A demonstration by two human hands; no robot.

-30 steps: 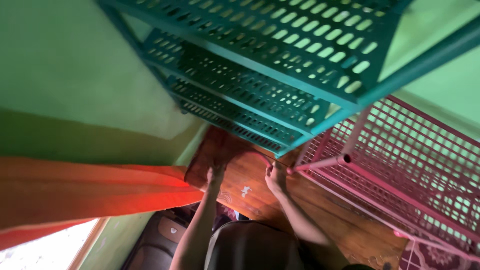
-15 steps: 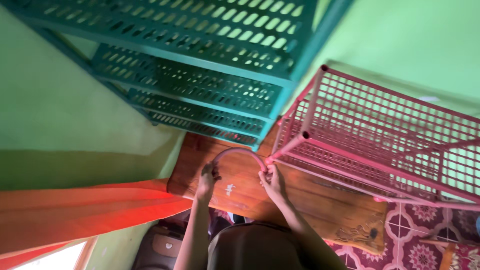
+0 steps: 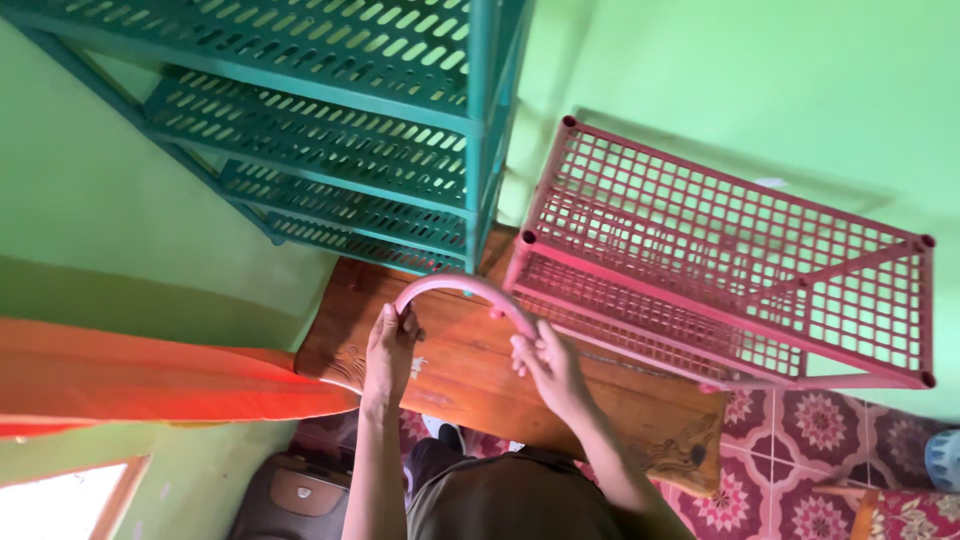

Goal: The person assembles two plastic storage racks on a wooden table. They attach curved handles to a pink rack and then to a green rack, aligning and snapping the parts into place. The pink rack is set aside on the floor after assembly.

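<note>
Head view: left hand (image 3: 388,345) and right hand (image 3: 545,362) each clamped on one end of bent pink plastic tube (image 3: 462,289), arched over brown wooden bench (image 3: 470,375), between green perforated plastic shelf rack (image 3: 340,130) and red grid rack (image 3: 730,260), probably held bowed by opposing grips.

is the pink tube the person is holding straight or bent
Bent. The pink tube arches in a curve from the left hand to the right hand, each gripping one end above the wooden bench.
</note>
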